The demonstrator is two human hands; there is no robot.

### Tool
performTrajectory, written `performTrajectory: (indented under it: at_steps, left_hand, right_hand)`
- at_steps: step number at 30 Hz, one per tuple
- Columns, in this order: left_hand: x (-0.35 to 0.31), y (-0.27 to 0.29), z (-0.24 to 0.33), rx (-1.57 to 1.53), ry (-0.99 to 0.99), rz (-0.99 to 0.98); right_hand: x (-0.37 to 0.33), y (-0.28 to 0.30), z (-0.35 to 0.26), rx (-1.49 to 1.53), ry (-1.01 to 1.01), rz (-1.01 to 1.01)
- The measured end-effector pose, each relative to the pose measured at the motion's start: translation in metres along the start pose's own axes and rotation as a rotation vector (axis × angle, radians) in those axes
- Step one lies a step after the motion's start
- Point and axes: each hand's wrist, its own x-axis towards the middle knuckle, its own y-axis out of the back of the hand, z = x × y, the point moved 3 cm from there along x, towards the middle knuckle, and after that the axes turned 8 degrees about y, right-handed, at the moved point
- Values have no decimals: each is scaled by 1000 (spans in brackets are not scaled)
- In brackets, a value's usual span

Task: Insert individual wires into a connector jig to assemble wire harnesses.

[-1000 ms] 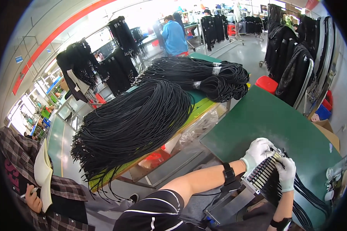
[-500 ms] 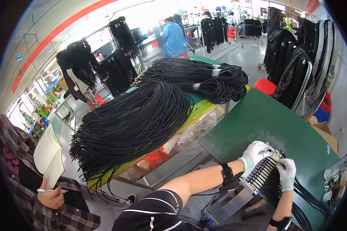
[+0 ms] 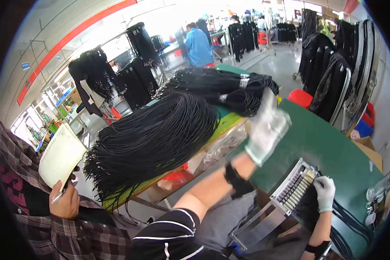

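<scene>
My left hand (image 3: 268, 130), in a white glove, is raised above the green table, away from the metal fixture. Motion blurs it, but its fingers look stretched out and nothing shows in them. Below it, the metal fixture (image 3: 294, 187) stands tilted at the table's near edge, holding a row of pale and dark cable ends side by side. My right hand (image 3: 325, 193), also gloved, rests at the fixture's right side with its fingers bent together by the black cables (image 3: 350, 223); what they pinch is hidden.
Left of the green table (image 3: 316, 130), a large pile of black cables (image 3: 156, 138) and tied bundles (image 3: 242, 89) lie on another bench. A person (image 3: 65, 203) at the left holds a notebook (image 3: 63, 156) and pen. A red stool (image 3: 300, 99) stands beyond.
My left hand has left the fixture and swung up and left toward the bundles. My right hand has stayed by the fixture. The person's notebook has shifted to the right.
</scene>
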Motion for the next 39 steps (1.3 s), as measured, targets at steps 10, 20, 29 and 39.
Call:
performTrajectory:
  at_steps: [10, 20, 29, 39]
  left_hand:
    - [-1, 20, -45, 500, 132, -98]
    - [-42, -3, -177, 972, 69, -412]
    - [-51, 0, -181, 999, 205, -386]
    - [-64, -26, -183, 1134, -106, -499]
  right_hand:
    - [23, -9, -16, 8, 120, 83]
    - [17, -3, -3, -215, 153, 5]
    - [21, -11, -20, -344, 147, -21]
    - [24, -18, -22, -387, 159, -51]
